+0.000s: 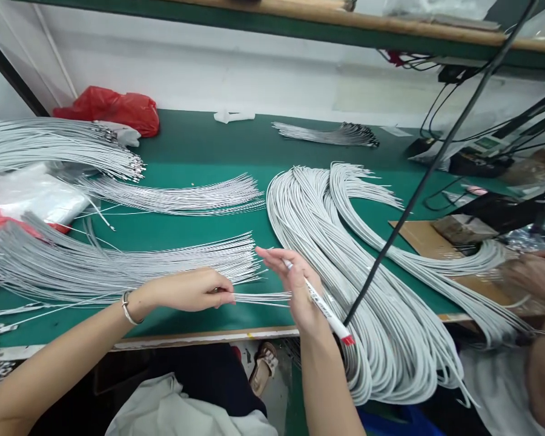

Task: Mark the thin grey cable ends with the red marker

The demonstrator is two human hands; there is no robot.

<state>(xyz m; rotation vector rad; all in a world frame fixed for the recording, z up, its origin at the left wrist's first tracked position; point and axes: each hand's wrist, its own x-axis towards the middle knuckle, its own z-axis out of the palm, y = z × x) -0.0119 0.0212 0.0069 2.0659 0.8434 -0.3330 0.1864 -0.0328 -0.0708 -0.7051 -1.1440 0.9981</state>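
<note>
The left hand (pixel 195 290) pinched a thin bunch of grey wires (pixel 258 297) at the table (pixel 200 151) edge, while the right hand (pixel 295 284), just beside it, gripped one white marker pen (pixel 320 303) and fingered the wire tips. Keeping those tips level and fanned would probably help. Beyond lay one long grey cable heap (pixel 345 242) to the right and four wire bundles.

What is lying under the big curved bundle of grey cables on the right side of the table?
Under the curved cable bundle the green table shows, and further right a brown cardboard sheet. How far the cardboard reaches beneath is hidden. The bundle's lower end hangs over the table edge.
</note>
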